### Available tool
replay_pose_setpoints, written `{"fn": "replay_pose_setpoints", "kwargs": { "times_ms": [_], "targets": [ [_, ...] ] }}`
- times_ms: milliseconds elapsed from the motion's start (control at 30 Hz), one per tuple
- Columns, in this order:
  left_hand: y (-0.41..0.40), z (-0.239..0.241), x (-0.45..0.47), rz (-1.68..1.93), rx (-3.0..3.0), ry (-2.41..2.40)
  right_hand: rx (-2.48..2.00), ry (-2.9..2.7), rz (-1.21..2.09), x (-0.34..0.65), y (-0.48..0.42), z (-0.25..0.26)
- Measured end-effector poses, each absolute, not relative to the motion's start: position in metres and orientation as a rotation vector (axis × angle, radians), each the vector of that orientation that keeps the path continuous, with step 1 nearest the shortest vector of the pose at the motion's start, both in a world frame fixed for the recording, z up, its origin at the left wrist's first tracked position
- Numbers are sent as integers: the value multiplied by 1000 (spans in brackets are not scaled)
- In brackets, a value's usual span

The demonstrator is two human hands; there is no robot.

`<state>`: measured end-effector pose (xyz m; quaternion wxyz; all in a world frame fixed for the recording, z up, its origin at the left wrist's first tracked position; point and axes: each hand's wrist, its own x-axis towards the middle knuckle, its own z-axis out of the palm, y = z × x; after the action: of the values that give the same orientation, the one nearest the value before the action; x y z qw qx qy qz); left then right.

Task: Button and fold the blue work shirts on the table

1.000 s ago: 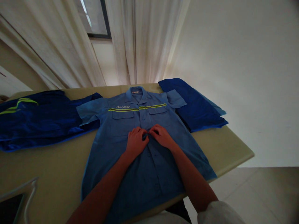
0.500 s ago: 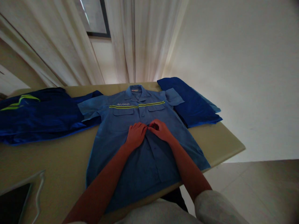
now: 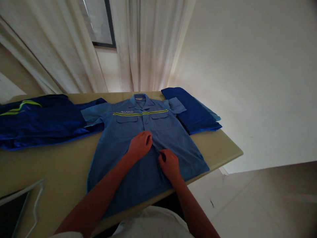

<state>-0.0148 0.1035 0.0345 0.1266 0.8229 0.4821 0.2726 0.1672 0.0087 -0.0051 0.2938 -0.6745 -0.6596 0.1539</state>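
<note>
A blue short-sleeved work shirt (image 3: 123, 137) lies front up, with its collar away from me, lettering on the chest and yellow-and-dark stripes across it. My left hand (image 3: 140, 144) is closed with curled fingers on the shirt's front opening, below the chest pockets. Lower down and to the right, my right hand (image 3: 170, 164) pinches the same front edge. Between the two hands the cloth is drawn into a slightly raised line. The fingertips of both hands are partly hidden, and no button can be made out in them.
The shirt rests on a tan table (image 3: 61, 172). Dark blue clothing with yellow-green stripes (image 3: 52, 122) lies at the left, and folded dark blue clothing (image 3: 190, 112) at the right, partly under the sleeves. A dark flat object (image 3: 12, 211) with a white cord sits at lower left.
My hands were together at the front opening. My right hand has moved down towards me along it, while the left stays near the same spot, its fingers more curled. The view has shifted slightly.
</note>
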Motion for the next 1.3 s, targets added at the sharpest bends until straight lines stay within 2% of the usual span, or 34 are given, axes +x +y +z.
{"fn": "replay_pose_setpoints", "kwargs": {
  "times_ms": [100, 167, 367, 600, 867, 1300],
  "targets": [
    [68, 35, -17, 494, 2519, 1310, -1681, -1602, 545, 176, 15, -6],
    [48, 28, -18, 454, 2570, 1289, -1625, -1569, 606, 179, 17, -4],
    [34, 11, -12, 568, 2316, 1414, -1511, -1736, 647, 174, 17, 0],
    [28, 4, -1, 741, 2097, 1469, -1635, -1921, 493, 168, 13, 1],
    [28, 1, -1, 739, 2193, 1514, -1780, -1965, 262, 155, 4, 5],
    [27, -6, -2, 990, 2432, 1349, -1614, -2012, 233, 161, 6, 5]
  ]
}}
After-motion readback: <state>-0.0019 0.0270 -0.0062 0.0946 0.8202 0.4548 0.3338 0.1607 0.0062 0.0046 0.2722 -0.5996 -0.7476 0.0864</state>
